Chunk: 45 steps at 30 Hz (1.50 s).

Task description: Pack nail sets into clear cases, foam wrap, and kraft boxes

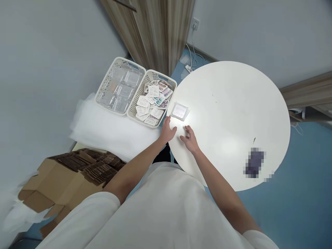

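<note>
Curving nr plastic case (180,111) — L hand (166,132) & R hand (190,140), fingers parted — card basket (141,121) nr L.

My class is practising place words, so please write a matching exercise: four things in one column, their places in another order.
Things
1. Small whitish rectangular packet
2. Clear plastic cases
3. White printed cards
4. Open brown cardboard box

Places
A. At the lower left of the picture
B. On the round white table, just beyond the left hand
C. In the white perforated basket nearer that table
D. In the white perforated basket farther from it

Pairs: 1-B, 2-D, 3-C, 4-A
</note>
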Motion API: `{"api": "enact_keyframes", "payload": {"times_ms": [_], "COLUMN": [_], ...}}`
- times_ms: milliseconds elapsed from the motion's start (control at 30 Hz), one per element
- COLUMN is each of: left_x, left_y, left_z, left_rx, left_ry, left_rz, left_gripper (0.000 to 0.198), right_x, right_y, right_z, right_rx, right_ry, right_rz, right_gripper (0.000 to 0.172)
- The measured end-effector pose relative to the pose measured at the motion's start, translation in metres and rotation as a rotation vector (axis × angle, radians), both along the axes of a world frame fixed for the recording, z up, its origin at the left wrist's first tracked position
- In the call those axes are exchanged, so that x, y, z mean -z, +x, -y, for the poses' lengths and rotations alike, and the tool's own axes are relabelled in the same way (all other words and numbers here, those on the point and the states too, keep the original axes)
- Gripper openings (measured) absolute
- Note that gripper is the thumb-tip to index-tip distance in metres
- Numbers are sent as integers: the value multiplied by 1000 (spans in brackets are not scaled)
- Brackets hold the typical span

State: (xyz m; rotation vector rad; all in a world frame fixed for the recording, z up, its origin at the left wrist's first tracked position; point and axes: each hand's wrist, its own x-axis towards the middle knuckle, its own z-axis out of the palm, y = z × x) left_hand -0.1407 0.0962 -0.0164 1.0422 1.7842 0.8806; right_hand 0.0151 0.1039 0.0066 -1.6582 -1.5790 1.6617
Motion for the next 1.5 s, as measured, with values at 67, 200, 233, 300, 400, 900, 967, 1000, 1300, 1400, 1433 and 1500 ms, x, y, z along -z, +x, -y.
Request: {"api": "enact_keyframes", "payload": {"times_ms": [67,200,233,300,400,900,967,1000,1300,1400,1433,1500], "left_x": [-4,-15,-18,-25,-39,-98,-107,-111,-127,-122,-120,-113], "left_y": [4,16,20,27,35,-9,-17,-22,-92,-116,-123,-132], "left_z": [15,50,58,74,98,225,237,244,334,360,368,379], "left_rx": [-20,8,28,68,114,143,89,67,-207,-298,-316,-333], "left_ry": [-23,-76,-91,-110,-99,-112,-72,-59,-121,-202,-224,-256], "left_rz": [-11,29,45,48,-13,-380,-400,-419,-677,-720,-728,-731], "left_gripper": [62,47,45,42,41,48,47,47,46,46,46,47], "right_x": [-2,-10,-12,-14,-10,0,-7,-11,-52,-64,-67,-72], "right_y": [10,31,37,49,66,33,18,9,-106,-142,-153,-171], "right_z": [12,34,39,49,62,95,97,98,142,165,172,185], "right_rx": [-11,-3,1,0,-42,-451,-506,-536,-824,-913,-939,-977], "right_ry": [-30,-88,-96,-103,-112,-94,-102,-113,125,353,442,609], "right_rz": [-2,-74,-97,-128,-147,-198,-238,-262,-296,-252,-234,-185], "right_gripper": [62,60,59,55,47,42,45,47,44,42,43,45]}}
